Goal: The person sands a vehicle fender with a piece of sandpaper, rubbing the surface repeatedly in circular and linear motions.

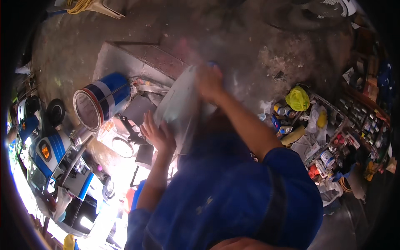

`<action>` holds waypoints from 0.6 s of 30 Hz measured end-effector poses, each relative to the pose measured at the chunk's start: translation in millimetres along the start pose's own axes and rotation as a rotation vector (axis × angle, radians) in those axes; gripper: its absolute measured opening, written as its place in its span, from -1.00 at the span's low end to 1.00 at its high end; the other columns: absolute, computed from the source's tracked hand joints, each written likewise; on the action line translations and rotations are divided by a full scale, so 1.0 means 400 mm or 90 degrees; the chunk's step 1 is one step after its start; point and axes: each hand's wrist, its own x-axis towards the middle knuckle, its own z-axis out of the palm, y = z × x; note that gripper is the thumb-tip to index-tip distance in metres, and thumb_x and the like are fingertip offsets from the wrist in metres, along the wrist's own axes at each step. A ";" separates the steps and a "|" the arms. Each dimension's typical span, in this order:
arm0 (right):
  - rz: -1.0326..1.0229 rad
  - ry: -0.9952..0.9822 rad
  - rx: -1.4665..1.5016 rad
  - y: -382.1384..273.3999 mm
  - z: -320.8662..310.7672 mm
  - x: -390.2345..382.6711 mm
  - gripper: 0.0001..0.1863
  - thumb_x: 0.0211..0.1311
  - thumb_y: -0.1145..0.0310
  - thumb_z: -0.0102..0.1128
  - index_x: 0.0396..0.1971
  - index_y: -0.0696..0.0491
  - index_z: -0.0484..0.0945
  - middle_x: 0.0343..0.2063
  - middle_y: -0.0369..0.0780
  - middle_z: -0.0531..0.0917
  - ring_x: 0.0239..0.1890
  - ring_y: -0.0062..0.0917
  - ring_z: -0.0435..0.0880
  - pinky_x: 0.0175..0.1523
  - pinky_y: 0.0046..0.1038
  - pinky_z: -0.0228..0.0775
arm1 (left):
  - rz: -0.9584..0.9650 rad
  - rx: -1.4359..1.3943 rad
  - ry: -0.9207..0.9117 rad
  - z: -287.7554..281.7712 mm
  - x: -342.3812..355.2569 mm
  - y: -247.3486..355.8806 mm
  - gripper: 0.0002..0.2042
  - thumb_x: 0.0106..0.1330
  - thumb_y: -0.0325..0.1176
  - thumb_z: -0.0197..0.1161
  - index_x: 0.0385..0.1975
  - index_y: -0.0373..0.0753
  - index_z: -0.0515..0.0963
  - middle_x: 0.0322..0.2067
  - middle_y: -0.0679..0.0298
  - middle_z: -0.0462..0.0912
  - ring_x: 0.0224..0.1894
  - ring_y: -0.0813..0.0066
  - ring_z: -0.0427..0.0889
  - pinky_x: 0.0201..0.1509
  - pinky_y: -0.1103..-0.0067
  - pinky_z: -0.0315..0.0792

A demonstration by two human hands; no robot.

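A pale grey, curved panel (179, 93) stands tilted in front of me, its narrow end pointing away. My left hand (158, 134) lies against the panel's left side, fingers stretched and apart. My right hand (209, 82) is closed at the panel's far right edge, slightly smeared by motion. A small patch of blue shows beyond its fingers, but what the hand grips is too blurred to name. A blue and white drum (111, 93) lies on its side to the left of the panel. Hazy dust hangs around the far end of the panel.
On the right, a low rack (333, 125) is crowded with cans, bottles and a yellow-green plastic bag (297, 98). A white and blue vehicle (62, 152) stands at the left in glaring light. A flat board (154, 60) rests behind the drum. A tire (55, 112) is farther left.
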 end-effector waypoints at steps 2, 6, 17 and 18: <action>0.072 0.063 0.210 0.262 -0.034 0.089 -0.34 0.53 0.20 -0.10 0.52 0.21 0.19 0.50 0.05 0.27 0.56 -0.13 0.20 0.56 -0.12 0.13 | 0.019 0.104 -0.179 0.018 0.059 0.031 -0.37 0.53 -0.14 0.12 0.48 -0.36 0.21 0.43 -0.07 0.35 0.49 -0.05 0.29 0.56 -0.01 0.06; -0.001 0.163 0.610 0.266 -0.031 -0.015 -0.36 0.57 0.19 -0.15 0.59 -0.05 0.14 0.55 -0.07 0.18 0.56 -0.19 0.21 0.48 -0.08 0.26 | 0.234 0.081 -0.423 0.073 0.229 0.089 -0.26 0.44 -0.11 0.23 0.52 -0.32 0.15 0.49 -0.07 0.25 0.53 0.01 0.25 0.60 0.02 0.02; -0.149 0.324 0.624 0.189 0.001 -0.210 -0.52 0.56 0.28 -0.01 0.40 0.01 0.38 0.36 -0.15 0.41 0.44 -0.25 0.39 0.48 -0.20 0.33 | 0.401 0.137 -0.572 0.267 0.402 0.150 -0.20 0.35 -0.23 0.23 0.53 -0.42 0.07 0.55 -0.15 0.09 0.59 -0.07 0.10 0.63 0.15 0.07; -0.147 0.299 0.550 0.253 0.031 -0.196 -0.52 0.59 0.29 -0.02 0.41 0.04 0.36 0.38 -0.14 0.40 0.45 -0.29 0.37 0.50 -0.24 0.30 | 0.488 0.167 -0.508 0.245 0.372 0.153 -0.21 0.37 -0.22 0.23 0.54 -0.41 0.07 0.56 -0.14 0.07 0.60 -0.05 0.07 0.63 0.16 0.05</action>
